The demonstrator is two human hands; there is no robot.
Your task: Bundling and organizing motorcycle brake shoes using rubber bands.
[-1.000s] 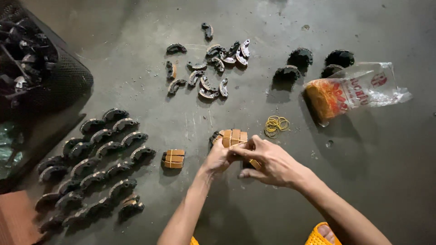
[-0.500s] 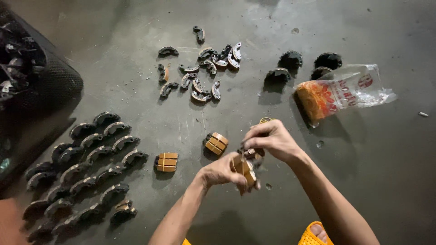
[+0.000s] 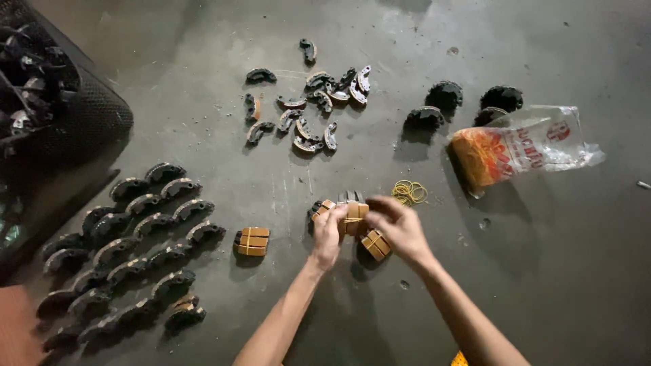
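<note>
Both hands meet over a small stack of curved dark parts with tan faces standing on the grey floor. My left hand grips its left side. My right hand has its fingers on the stack's top right. A yellow rubber band seems to lie across the stack. A banded tan bundle rests on the floor just under my right hand. Another banded bundle lies further left.
Loose yellow rubber bands lie near my right hand, and a plastic bag of bands beyond them. Loose curved parts are scattered at the top. Rows of them fill the left. A black basket stands far left, and three dark lumps beside the bag.
The bundle my hands held half a second ago now lies on the floor. Both hands have moved up onto the stack behind it.
</note>
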